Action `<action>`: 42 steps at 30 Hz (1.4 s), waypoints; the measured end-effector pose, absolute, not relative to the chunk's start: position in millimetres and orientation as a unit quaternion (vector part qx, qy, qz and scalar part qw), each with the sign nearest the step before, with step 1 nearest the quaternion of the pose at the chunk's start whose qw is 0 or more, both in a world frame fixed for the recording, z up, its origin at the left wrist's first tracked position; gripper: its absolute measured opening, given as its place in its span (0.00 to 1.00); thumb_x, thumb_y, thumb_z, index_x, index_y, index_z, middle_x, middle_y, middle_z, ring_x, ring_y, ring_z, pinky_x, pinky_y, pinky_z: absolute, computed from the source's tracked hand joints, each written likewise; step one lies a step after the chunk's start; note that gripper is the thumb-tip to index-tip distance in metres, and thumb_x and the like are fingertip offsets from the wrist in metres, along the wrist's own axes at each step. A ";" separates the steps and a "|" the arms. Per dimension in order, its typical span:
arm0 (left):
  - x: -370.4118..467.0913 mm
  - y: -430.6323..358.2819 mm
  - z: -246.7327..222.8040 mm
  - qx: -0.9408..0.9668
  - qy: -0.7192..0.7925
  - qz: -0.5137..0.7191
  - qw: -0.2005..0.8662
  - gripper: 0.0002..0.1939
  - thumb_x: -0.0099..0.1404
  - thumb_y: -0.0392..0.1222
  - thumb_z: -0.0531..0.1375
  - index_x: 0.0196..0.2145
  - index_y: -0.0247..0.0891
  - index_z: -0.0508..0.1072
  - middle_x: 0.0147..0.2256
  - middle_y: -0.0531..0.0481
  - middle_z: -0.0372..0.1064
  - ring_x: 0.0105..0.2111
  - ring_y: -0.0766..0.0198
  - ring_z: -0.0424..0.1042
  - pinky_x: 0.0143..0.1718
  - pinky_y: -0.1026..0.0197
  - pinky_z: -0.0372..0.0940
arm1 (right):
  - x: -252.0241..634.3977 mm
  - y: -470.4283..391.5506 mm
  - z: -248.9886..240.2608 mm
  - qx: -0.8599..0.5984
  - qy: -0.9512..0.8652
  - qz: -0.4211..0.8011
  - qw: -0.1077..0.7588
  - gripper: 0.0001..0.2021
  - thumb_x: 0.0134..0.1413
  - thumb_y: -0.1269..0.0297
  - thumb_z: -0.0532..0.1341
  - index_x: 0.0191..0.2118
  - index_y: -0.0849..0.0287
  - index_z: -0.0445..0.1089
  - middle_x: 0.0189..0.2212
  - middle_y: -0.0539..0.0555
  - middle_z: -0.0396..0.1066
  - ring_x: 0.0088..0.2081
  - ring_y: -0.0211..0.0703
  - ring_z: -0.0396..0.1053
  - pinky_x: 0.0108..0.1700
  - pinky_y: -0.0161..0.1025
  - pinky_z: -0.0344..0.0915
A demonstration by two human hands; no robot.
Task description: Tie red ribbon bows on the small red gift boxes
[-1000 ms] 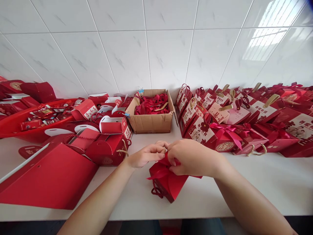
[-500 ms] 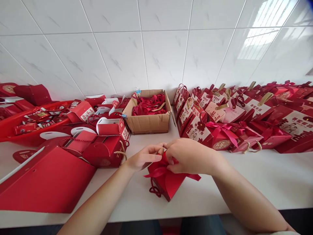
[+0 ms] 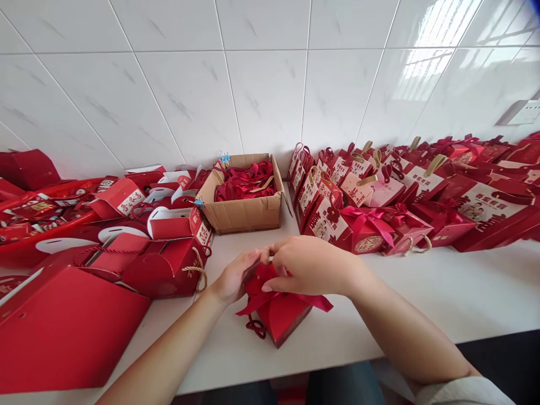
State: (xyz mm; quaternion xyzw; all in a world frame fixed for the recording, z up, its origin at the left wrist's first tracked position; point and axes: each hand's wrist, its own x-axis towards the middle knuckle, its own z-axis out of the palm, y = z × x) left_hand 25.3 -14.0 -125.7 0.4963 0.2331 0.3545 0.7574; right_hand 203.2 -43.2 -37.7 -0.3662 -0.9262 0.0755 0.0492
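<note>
My left hand (image 3: 236,277) and right hand (image 3: 312,265) curl at glossy red ribbon (image 3: 319,302) atop red cardboard box (image 3: 283,319) — grip hidden, can't tell. Likely bow-shaping; next needs even tension.

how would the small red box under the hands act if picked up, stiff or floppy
The small red box is probably fairly stiff, since its visible panels hold a clear corner and edges. The ribbon on it is likely floppy, as its tails look thin and soft. The looped cord at its side might swing, since it hangs loose.
</note>
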 end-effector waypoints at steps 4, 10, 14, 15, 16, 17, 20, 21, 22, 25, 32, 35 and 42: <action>26.4 -15.9 -125.0 0.539 0.236 0.387 0.710 0.20 0.61 0.53 0.57 0.22 0.34 0.69 0.40 0.45 0.70 0.33 0.62 0.68 0.36 0.62 0.62 | 198.4 -42.8 -42.2 -0.389 -0.918 0.056 0.052 0.16 0.58 0.53 0.54 0.31 0.60 0.71 0.31 0.52 0.73 0.27 0.39 0.67 0.23 0.37 0.44; 28.6 -16.9 -119.9 0.586 0.265 0.434 0.631 0.17 0.64 0.51 0.55 0.28 0.35 0.72 0.43 0.46 0.70 0.43 0.58 0.67 0.46 0.61 0.61 | 195.0 -43.2 -40.8 -0.443 -0.895 0.055 0.012 0.17 0.59 0.51 0.52 0.38 0.60 0.70 0.30 0.55 0.73 0.27 0.43 0.69 0.22 0.36 0.47; 29.6 -18.9 -119.8 0.596 0.256 0.444 0.618 0.12 0.63 0.50 0.57 0.35 0.38 0.69 0.41 0.49 0.70 0.40 0.61 0.68 0.42 0.62 0.62 | 193.6 -43.1 -41.0 -0.471 -0.881 0.050 0.024 0.16 0.58 0.59 0.51 0.46 0.61 0.67 0.31 0.56 0.74 0.28 0.46 0.70 0.23 0.36 0.52; 29.6 -19.4 -120.4 0.604 0.259 0.442 0.611 0.12 0.63 0.50 0.57 0.36 0.39 0.68 0.41 0.49 0.69 0.40 0.62 0.68 0.41 0.63 0.63 | 193.2 -43.0 -41.3 -0.476 -0.878 0.051 0.026 0.16 0.58 0.60 0.50 0.47 0.61 0.67 0.31 0.56 0.74 0.28 0.46 0.70 0.24 0.36 0.52; 29.4 -19.8 -121.3 0.613 0.264 0.443 0.599 0.11 0.63 0.50 0.57 0.38 0.40 0.67 0.42 0.49 0.69 0.39 0.62 0.68 0.41 0.63 0.63 | 192.8 -43.0 -41.6 -0.481 -0.875 0.054 0.025 0.16 0.58 0.60 0.50 0.46 0.60 0.67 0.30 0.56 0.74 0.28 0.46 0.70 0.24 0.36 0.52; 29.0 -19.8 -122.3 0.621 0.270 0.448 0.584 0.12 0.64 0.51 0.57 0.40 0.41 0.67 0.43 0.49 0.68 0.40 0.62 0.67 0.42 0.63 0.62 | 192.4 -42.9 -41.7 -0.484 -0.873 0.054 0.024 0.15 0.58 0.60 0.50 0.45 0.60 0.67 0.30 0.56 0.74 0.28 0.46 0.70 0.24 0.36 0.52; 26.3 -17.5 -125.4 0.645 0.267 0.468 0.543 0.17 0.63 0.53 0.57 0.46 0.43 0.64 0.47 0.47 0.65 0.46 0.60 0.65 0.48 0.61 0.60 | 192.7 -42.0 -41.5 -0.488 -0.871 0.054 0.017 0.14 0.58 0.59 0.50 0.40 0.59 0.69 0.29 0.56 0.73 0.27 0.45 0.69 0.24 0.35 0.51; 24.9 -16.1 -125.9 0.652 0.258 0.466 0.539 0.20 0.62 0.54 0.57 0.48 0.43 0.63 0.48 0.45 0.64 0.48 0.59 0.64 0.49 0.61 0.59 | 193.4 -41.4 -41.4 -0.486 -0.872 0.055 0.018 0.14 0.58 0.59 0.50 0.38 0.59 0.70 0.29 0.56 0.72 0.27 0.44 0.68 0.23 0.35 0.50; 23.1 -14.8 -125.9 0.662 0.247 0.456 0.540 0.23 0.61 0.56 0.58 0.49 0.42 0.62 0.48 0.44 0.63 0.49 0.58 0.63 0.49 0.60 0.59 | 194.5 -40.4 -41.3 -0.481 -0.875 0.058 0.021 0.13 0.57 0.59 0.50 0.37 0.59 0.70 0.28 0.55 0.72 0.26 0.42 0.67 0.23 0.35 0.49; 16.4 -12.5 -121.9 0.714 0.224 0.387 0.539 0.35 0.53 0.61 0.63 0.53 0.42 0.59 0.53 0.41 0.59 0.52 0.53 0.61 0.52 0.56 0.58 | 199.3 -35.2 -41.4 -0.451 -0.888 0.086 0.043 0.12 0.56 0.60 0.52 0.34 0.57 0.71 0.26 0.52 0.71 0.23 0.38 0.63 0.22 0.35 0.47; 6.4 -13.1 -109.2 0.832 0.231 0.264 0.430 0.60 0.42 0.41 0.72 0.64 0.46 0.41 0.63 0.38 0.45 0.62 0.44 0.49 0.62 0.45 0.47 | 207.7 -17.6 -45.7 -0.401 -0.890 0.196 0.093 0.09 0.55 0.62 0.54 0.31 0.59 0.70 0.26 0.49 0.70 0.24 0.33 0.60 0.25 0.32 0.51; 4.2 -7.5 -111.4 0.843 0.241 0.301 0.375 0.47 0.52 0.30 0.61 0.64 0.45 0.43 0.61 0.40 0.51 0.61 0.49 0.53 0.61 0.47 0.49 | 208.2 -13.5 -48.9 -0.407 -0.878 0.216 0.128 0.10 0.56 0.64 0.52 0.29 0.60 0.68 0.25 0.49 0.68 0.24 0.33 0.60 0.26 0.32 0.51; 3.2 5.5 -118.0 0.785 0.347 0.432 0.276 0.25 0.56 0.29 0.55 0.52 0.39 0.62 0.51 0.42 0.64 0.54 0.53 0.62 0.53 0.51 0.57 | 204.7 -7.6 -54.8 -0.526 -0.802 0.217 0.182 0.09 0.56 0.65 0.51 0.29 0.59 0.66 0.26 0.50 0.70 0.26 0.35 0.62 0.25 0.32 0.52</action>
